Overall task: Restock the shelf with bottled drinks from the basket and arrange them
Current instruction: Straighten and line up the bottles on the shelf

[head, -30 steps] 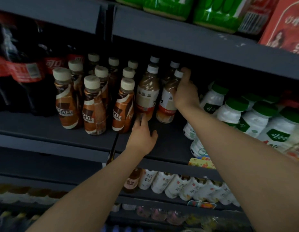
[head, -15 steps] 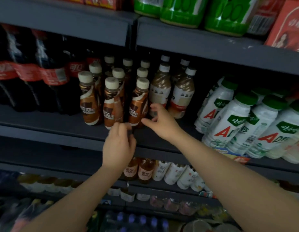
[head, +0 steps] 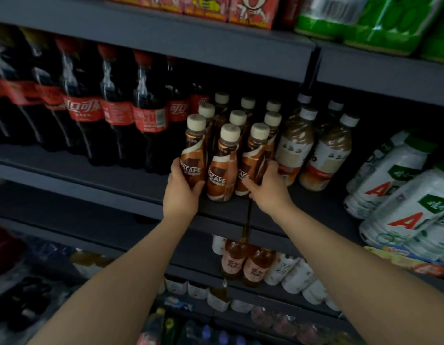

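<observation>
Both bare forearms reach up to the middle shelf (head: 146, 192), where a block of small brown coffee bottles with cream caps stands in three columns running back into the shade. The left hand (head: 182, 192) wraps the lower body of the front left coffee bottle (head: 194, 155), thumb across the label and fingers curled behind it. The right hand (head: 268, 189) wraps the lower body of the front right coffee bottle (head: 253, 160), its fingers reaching round the far side. The two hands are apart, one on each flank of the block, and the front middle coffee bottle (head: 222, 168) stands untouched between them. All three front bottles are upright, with their bases on the shelf near its front edge.

Just right of the block stand taller milk tea bottles (head: 294, 150) with white caps and pale labels, also upright. Further right, white yoghurt drink bottles (head: 400, 192) with green caps lean toward the viewer. To the left of the coffee, large cola bottles (head: 116, 110) with red labels fill the rest of the same shelf.

On the shelf above sit red cartons (head: 250, 8) and green wrapped packs (head: 380, 21). On the shelf below, amber tea bottles (head: 243, 265) lie beside more white bottles (head: 290, 272). The lowest levels are dim and blurred, and their goods cannot be told. The basket is out of view.
</observation>
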Available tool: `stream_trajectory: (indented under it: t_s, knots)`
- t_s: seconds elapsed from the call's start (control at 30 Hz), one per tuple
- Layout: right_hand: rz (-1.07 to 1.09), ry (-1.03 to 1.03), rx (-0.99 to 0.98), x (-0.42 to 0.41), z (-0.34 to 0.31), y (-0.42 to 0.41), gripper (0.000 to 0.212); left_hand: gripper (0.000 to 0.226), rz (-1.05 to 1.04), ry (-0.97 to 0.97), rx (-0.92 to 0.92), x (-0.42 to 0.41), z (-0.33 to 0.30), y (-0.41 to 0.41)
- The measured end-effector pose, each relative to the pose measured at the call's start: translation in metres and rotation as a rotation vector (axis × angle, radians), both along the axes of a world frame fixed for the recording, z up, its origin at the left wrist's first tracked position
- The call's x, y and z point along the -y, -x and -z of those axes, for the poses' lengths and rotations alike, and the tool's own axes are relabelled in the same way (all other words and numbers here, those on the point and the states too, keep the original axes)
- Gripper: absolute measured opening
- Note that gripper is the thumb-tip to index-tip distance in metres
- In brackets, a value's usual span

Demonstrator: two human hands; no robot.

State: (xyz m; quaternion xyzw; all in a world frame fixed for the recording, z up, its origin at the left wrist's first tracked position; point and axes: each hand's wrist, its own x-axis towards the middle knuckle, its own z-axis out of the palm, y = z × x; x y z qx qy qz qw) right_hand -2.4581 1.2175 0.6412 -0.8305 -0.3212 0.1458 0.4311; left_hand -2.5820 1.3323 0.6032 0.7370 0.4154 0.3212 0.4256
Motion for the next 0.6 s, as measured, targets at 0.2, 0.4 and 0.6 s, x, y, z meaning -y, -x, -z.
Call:
stream_trajectory:
  t_s: [0.2,0.4,0.6]
  knots:
    - [-0.018,-0.009,-0.006,-0.010,0.003,0.010,0.055,0.070,-0.081,-0.051,-0.011,-0.011,0.000,0.018]
    - [-0.046,0.070,0.086,-0.021,-0.013,0.015,0.072,0.076,0.033,-0.017,-0.073,-0.024,-0.008,0.028]
    - [-0.041,0.006,0.424,-0.041,-0.097,0.000,0.043,0.054,-0.034,-0.450,-0.033,0.009,-0.018,0.034]
